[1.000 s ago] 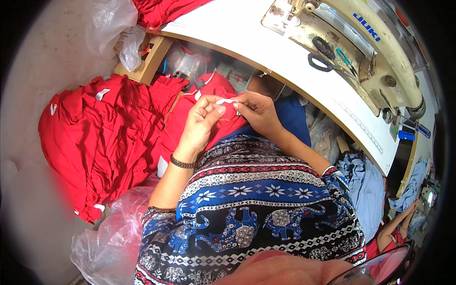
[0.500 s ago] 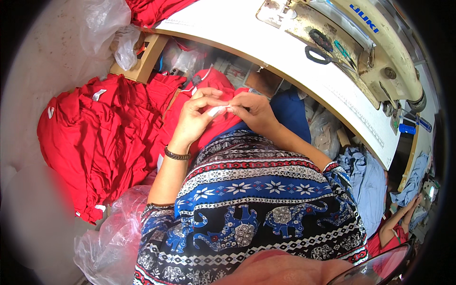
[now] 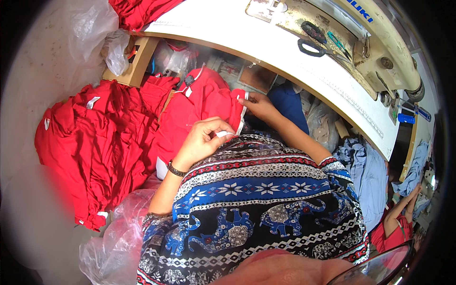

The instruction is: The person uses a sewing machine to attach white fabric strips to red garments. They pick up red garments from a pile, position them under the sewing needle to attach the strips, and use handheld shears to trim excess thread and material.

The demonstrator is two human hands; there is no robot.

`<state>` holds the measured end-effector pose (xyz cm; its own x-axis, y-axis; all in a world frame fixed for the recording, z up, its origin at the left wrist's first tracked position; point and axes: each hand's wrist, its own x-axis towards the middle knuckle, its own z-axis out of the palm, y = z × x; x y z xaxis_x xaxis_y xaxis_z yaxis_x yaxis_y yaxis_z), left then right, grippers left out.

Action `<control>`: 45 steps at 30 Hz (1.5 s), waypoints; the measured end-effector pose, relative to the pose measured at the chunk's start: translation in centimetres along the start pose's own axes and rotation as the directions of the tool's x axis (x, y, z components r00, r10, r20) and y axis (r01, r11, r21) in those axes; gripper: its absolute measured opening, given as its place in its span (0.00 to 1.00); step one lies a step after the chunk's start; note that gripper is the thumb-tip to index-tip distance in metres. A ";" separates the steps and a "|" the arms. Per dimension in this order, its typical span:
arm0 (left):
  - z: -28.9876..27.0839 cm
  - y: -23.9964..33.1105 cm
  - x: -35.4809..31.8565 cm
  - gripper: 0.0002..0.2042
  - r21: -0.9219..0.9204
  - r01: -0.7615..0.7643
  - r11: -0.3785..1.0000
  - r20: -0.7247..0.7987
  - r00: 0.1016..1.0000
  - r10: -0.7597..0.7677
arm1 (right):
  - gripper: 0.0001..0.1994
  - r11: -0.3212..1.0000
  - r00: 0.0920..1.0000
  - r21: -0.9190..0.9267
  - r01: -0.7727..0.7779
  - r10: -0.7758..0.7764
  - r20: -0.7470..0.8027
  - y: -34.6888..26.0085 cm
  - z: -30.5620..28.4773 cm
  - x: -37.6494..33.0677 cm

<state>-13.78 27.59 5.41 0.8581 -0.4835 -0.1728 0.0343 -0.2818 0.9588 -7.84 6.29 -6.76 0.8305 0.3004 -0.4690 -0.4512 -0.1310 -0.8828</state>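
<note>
A red garment point(image 3: 209, 102) with a white strip along its right edge lies across my lap. My left hand point(image 3: 204, 140) is closed at the near end of that edge, thumb and fingers pinching the white strip point(image 3: 241, 124). Farther up the same edge, my right hand point(image 3: 260, 107) pinches the fabric near its far corner. Between the two hands the edge hangs in a fairly straight line. Part of the garment beneath my left hand is hidden.
To the left is a big heap of red garments point(image 3: 99, 147), with clear plastic point(image 3: 116, 237) in front. A white sewing table point(image 3: 204, 31) crosses ahead, bearing a sewing machine point(image 3: 384, 47) and black-handled scissors point(image 3: 316, 49). Light-blue cloth point(image 3: 363, 175) hangs right. Another person's arm point(image 3: 403, 209) shows far right.
My hands, earlier together at a small white piece, have moved apart. The right went up along the garment's edge, the left came nearer me. The white-trimmed edge now shows between them.
</note>
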 end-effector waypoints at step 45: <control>0.4 -0.8 0.7 0.09 -0.212 -0.303 0.929 -0.600 0.791 0.121 | 0.11 0.314 0.519 -0.519 0.795 -0.795 0.314 -11.5 2.9 -6.0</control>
<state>-13.39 27.20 4.42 0.9902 0.0804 0.1146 -0.1197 0.0610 0.9909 -8.63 8.71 6.26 0.6874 0.5568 0.4664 0.6878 -0.2926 -0.6644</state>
